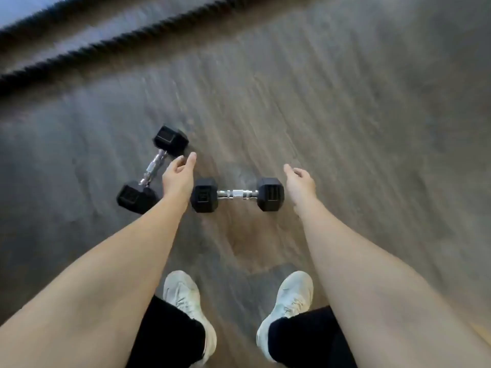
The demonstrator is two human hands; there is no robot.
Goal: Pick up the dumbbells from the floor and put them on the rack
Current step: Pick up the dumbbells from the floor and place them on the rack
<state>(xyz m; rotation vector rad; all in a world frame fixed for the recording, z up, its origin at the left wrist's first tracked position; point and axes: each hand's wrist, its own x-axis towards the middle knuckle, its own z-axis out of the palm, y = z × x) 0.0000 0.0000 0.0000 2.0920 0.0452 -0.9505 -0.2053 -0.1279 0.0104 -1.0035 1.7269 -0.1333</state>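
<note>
Two black hex dumbbells with chrome handles lie on the wood floor. The left dumbbell (152, 170) lies diagonally; the right dumbbell (237, 194) lies crosswise in front of my feet. My left hand (178, 176) hovers between the two, over the inner end of the left one, fingers loosely apart and holding nothing. My right hand (300, 183) hangs just right of the crosswise dumbbell's right head, also open and empty. No rack is in view.
A thick black rope (148, 30) runs diagonally across the floor at the top left, in two strands. My white sneakers (186, 296) stand at the bottom centre. The picture is motion-blurred.
</note>
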